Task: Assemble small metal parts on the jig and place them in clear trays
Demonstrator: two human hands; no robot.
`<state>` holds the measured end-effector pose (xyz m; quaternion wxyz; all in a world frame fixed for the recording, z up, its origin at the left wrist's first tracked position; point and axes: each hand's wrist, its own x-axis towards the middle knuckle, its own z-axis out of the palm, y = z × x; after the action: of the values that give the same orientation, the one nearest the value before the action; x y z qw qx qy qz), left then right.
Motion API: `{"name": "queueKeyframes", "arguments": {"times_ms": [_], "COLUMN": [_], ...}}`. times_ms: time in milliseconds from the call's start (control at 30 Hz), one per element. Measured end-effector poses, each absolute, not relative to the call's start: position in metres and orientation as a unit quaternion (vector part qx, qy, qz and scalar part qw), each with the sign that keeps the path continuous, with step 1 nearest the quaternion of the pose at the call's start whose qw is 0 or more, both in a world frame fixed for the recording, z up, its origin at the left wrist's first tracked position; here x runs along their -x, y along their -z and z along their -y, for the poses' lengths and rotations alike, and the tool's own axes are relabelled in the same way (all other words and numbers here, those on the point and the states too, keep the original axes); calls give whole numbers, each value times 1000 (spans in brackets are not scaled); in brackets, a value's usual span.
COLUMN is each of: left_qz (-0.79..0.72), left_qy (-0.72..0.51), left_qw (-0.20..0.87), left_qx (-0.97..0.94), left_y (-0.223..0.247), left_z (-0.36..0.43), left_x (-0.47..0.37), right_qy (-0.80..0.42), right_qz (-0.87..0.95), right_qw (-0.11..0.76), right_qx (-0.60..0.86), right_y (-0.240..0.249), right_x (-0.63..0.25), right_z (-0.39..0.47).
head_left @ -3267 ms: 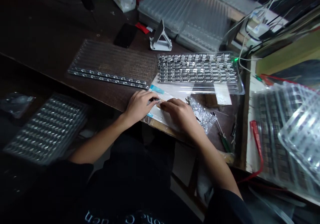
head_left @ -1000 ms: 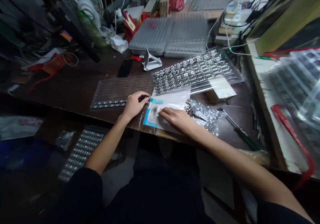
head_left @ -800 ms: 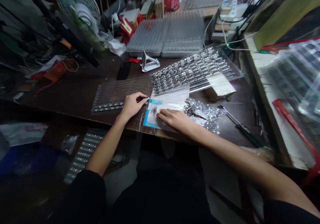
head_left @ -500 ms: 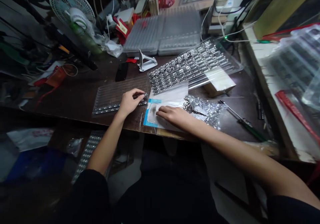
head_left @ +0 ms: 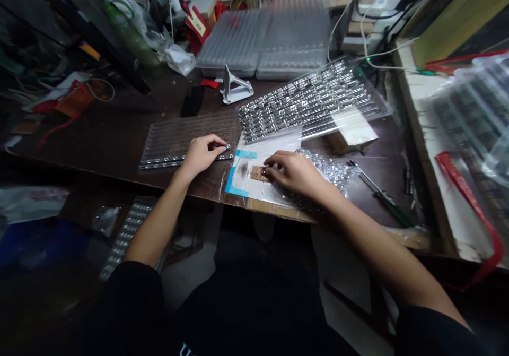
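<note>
My left hand [head_left: 201, 154] is at the right front of a clear ridged tray [head_left: 178, 133], thumb and fingertips pinched on a small metal piece [head_left: 227, 146]. Metal pieces line the tray's front grooves. My right hand [head_left: 292, 170] is closed over a sheet with a blue edge [head_left: 240, 189], its fingertips at a small metal part [head_left: 263, 172] on a brown block [head_left: 256, 173]. Beside that hand lies a plastic bag of shiny parts [head_left: 330, 170], partly covered. A second clear tray [head_left: 294, 101], filled with rows of metal pieces, slants behind both hands.
A white box [head_left: 353, 128] sits under the filled tray's right end. A green-handled screwdriver [head_left: 392, 207] lies at the right. Farther back are a white stand [head_left: 236, 90], a dark phone [head_left: 192, 101] and stacked clear trays [head_left: 292, 37]. The table's front edge [head_left: 274, 210] runs below my hands.
My right hand has moved right across the sheet, uncovering the brown block. My left hand stays at the tray's right end. The whole view has shifted slightly.
</note>
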<state>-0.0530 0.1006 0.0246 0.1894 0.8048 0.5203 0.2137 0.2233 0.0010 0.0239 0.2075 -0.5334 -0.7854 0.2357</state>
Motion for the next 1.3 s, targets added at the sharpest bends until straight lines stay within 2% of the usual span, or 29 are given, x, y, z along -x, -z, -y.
{"name": "queueKeyframes", "arguments": {"times_ms": [233,400,1300], "left_qz": [-520,-505,-491], "left_qy": [-253,-275,-132], "left_qw": [213,233,127], "left_qx": [-787,-784,-851], "left_y": [-24,-23,-35], "left_z": [-97,-99,-97], "left_x": [54,52,49], "right_qy": [-140,-94,-133], "right_qz": [778,800,808], "right_qw": [116,51,78], "right_qx": [601,590,568], "right_y": [-25,-24,-22], "right_x": [-218,-210,-208], "right_z": [-1,-3,-3]}}
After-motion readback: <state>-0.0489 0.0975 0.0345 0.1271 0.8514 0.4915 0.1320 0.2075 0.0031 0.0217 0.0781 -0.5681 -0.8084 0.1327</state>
